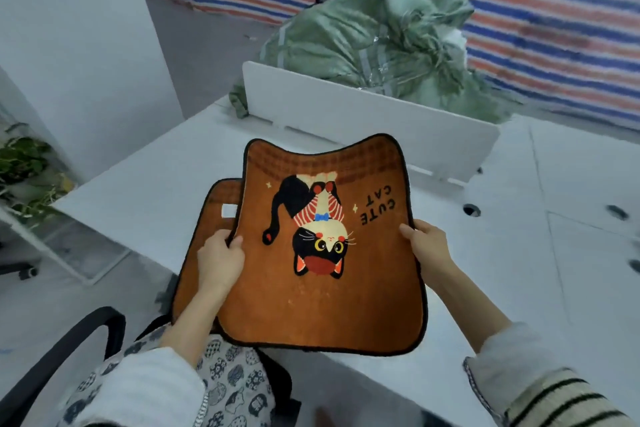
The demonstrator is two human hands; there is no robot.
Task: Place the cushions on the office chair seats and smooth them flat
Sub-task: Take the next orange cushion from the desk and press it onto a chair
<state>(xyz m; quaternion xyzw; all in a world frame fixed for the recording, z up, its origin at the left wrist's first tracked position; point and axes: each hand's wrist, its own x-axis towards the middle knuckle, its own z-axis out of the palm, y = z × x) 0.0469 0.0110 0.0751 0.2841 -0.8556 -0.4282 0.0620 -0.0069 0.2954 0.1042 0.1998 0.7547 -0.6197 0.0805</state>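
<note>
An orange cushion with a black cat picture and the words "CUTE CAT" is held up over the white desk, its picture upside down to me. My left hand grips its left edge and my right hand grips its right edge. A second orange cushion with a white label lies on the desk under the first, mostly hidden. A black office chair armrest curves at the lower left, beside my patterned lap.
The white desk carries a white divider panel with a large green sack behind it. Cable holes sit at the right. A striped tarp covers the back wall. Plants stand at the left.
</note>
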